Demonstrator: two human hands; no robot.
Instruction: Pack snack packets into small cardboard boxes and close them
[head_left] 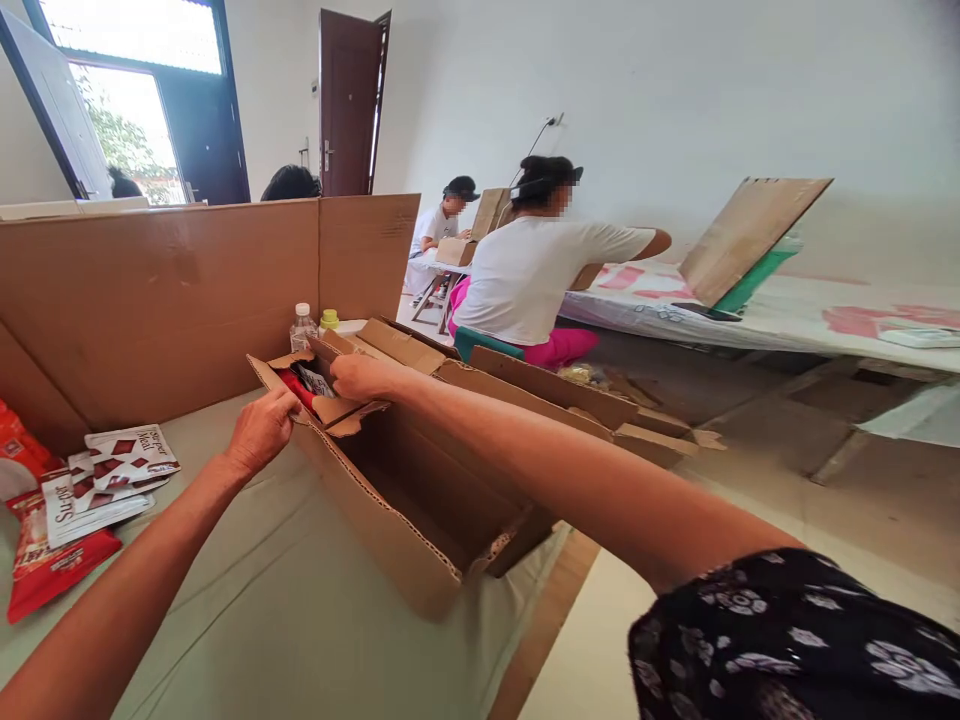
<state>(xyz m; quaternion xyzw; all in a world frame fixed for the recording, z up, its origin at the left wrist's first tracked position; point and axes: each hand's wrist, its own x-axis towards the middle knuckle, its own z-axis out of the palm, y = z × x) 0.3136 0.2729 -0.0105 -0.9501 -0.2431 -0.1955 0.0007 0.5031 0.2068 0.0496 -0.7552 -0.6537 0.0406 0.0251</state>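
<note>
A long, open cardboard box (375,530) lies at an angle on the pale green cloth. My left hand (262,430) is closed on the rim of its left wall, near the far end. My right hand (360,376) is closed on the cardboard at the opposite side, its fingertips partly hidden. Between the hands, a cardboard divider (345,412) crosses the box. Beyond it, the far compartment holds a red packet and a white printed packet (313,380), both only partly visible. The near compartment shows bare cardboard.
Red bags (56,560) and white-and-brown pouches (135,455) lie at left. A tall cardboard panel (165,290) stands behind, near a clear bottle (303,328) and a yellow-capped container (330,320). More open cardboard (525,395) lies right. Several people sit beyond; one is nearby (517,270).
</note>
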